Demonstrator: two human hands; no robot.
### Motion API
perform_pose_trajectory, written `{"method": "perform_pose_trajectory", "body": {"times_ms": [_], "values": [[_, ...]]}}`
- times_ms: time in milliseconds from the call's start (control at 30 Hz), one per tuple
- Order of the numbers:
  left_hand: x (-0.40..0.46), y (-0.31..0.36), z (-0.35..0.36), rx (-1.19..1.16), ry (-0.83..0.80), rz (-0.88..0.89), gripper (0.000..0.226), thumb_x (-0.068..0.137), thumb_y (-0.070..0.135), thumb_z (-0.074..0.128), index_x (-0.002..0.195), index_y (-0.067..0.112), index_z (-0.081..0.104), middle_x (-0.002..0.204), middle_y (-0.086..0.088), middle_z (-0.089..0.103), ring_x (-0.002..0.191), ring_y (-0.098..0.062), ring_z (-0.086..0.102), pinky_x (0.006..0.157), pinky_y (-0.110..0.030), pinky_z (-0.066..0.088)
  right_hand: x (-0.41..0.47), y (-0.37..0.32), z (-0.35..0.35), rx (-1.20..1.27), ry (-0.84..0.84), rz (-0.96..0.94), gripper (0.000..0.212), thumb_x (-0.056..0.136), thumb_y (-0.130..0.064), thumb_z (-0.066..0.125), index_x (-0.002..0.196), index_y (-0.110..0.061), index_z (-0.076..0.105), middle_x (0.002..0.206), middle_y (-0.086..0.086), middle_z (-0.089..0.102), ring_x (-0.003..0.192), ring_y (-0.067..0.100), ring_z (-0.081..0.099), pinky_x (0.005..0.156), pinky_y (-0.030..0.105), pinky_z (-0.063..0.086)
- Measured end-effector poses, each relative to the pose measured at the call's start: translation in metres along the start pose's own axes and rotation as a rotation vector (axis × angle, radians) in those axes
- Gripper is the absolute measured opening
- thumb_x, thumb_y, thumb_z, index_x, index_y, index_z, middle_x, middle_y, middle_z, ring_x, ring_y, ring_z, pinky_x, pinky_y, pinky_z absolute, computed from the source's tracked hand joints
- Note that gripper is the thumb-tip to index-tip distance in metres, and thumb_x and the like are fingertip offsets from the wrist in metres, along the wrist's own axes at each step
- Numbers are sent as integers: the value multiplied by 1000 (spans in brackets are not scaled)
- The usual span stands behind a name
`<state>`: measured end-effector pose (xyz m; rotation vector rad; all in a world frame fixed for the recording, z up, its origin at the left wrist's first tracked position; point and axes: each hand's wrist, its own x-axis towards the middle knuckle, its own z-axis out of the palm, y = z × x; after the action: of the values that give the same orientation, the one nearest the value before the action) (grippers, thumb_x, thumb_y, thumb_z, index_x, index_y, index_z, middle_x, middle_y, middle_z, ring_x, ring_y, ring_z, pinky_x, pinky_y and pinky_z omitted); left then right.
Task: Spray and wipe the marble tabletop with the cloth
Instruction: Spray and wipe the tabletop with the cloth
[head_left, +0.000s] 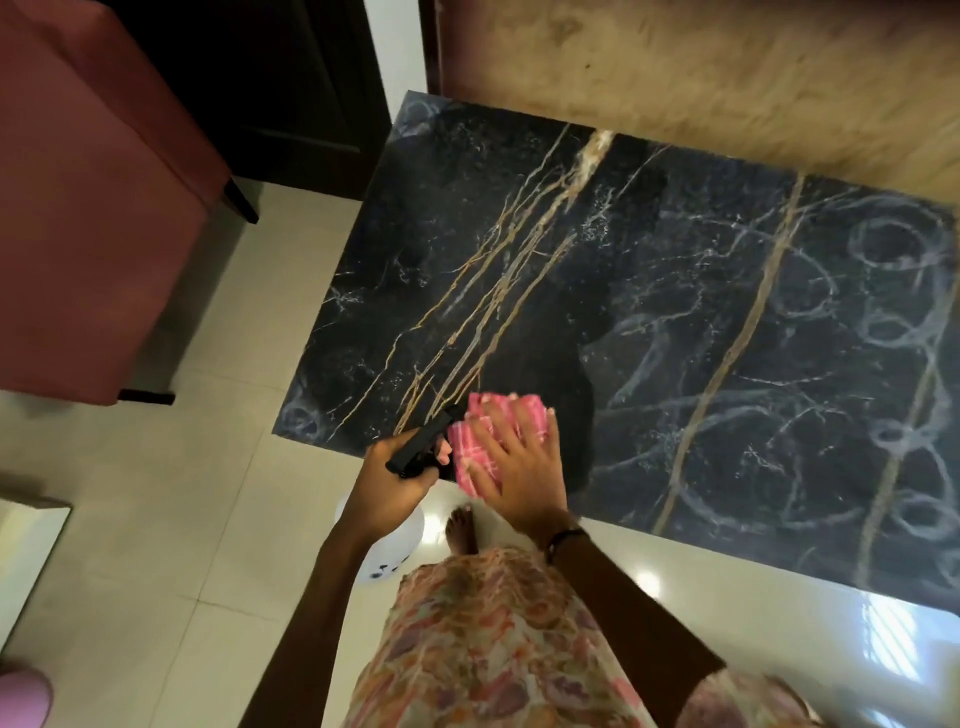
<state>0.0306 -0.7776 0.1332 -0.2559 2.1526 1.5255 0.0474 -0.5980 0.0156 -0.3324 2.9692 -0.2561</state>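
Floor (218, 519): pale glossy tiles across the lower and left frame, bare foot (461, 531) at lower centre beside the table's near edge.
Armchair (88, 208): dusty red, upper left of frame, well apart from the table.
Marble tabletop (675, 322): black with gold and white veins, filling centre and right; looping pale smears over the right half, darker and cleaner-looking toward the left-centre.
Cloth (498, 431): pink checked, folded, flat on the marble near its lower-left corner.
Right hand (519, 467): spread wide, palm pressing down on the cloth, fingers fanned over it; dark band on the wrist.
Left hand (400, 478): closed around the spray bottle (421, 447), black trigger head aimed up-frame over the table corner, pale body below the fist.
Step in hand: wiping, likely; best done with flat even pressure, overlapping passes from the near corner toward the smeared right side, fresh spray only ahead of the cloth, nozzle kept over the marble, not the floor.
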Motion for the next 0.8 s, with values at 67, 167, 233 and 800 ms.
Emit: {"method": "perform_pose_trajectory", "body": {"times_ms": [67, 167, 233, 800], "values": [[2, 7, 11, 0, 6, 1, 23, 83, -16, 53, 85, 2, 65, 60, 16, 67, 52, 7, 58, 54, -5, 44, -34, 17, 2, -2, -10, -59, 56, 95, -58, 32, 144, -31, 34, 152, 1, 38, 145, 28, 20, 111, 63, 16], [3, 17, 27, 5, 5, -10, 21, 85, -8, 57, 90, 9, 68, 83, 4, 70, 66, 8, 62, 74, -29, 52, -66, 68, -1, -45, 4, -31, 57, 95, -59, 31, 145, -32, 32, 154, 1, 35, 146, 28, 17, 112, 62, 16], [3, 22, 36, 18, -4, -30, 21, 85, -5, 58, 92, 12, 68, 90, 0, 69, 70, 8, 62, 86, -49, 49, -60, 100, -8, -60, -8, 33, 59, 94, -59, 29, 146, -32, 30, 154, 2, 34, 145, 28, 17, 112, 62, 17], [21, 42, 110, 74, -27, -28, 24, 82, -9, 57, 91, 10, 69, 88, -2, 70, 62, 6, 61, 56, -11, 39, -98, 166, -19, -29, -48, -51, 55, 96, -59, 22, 142, -34, 38, 151, 0, 39, 143, 27, 25, 112, 60, 19]]}}
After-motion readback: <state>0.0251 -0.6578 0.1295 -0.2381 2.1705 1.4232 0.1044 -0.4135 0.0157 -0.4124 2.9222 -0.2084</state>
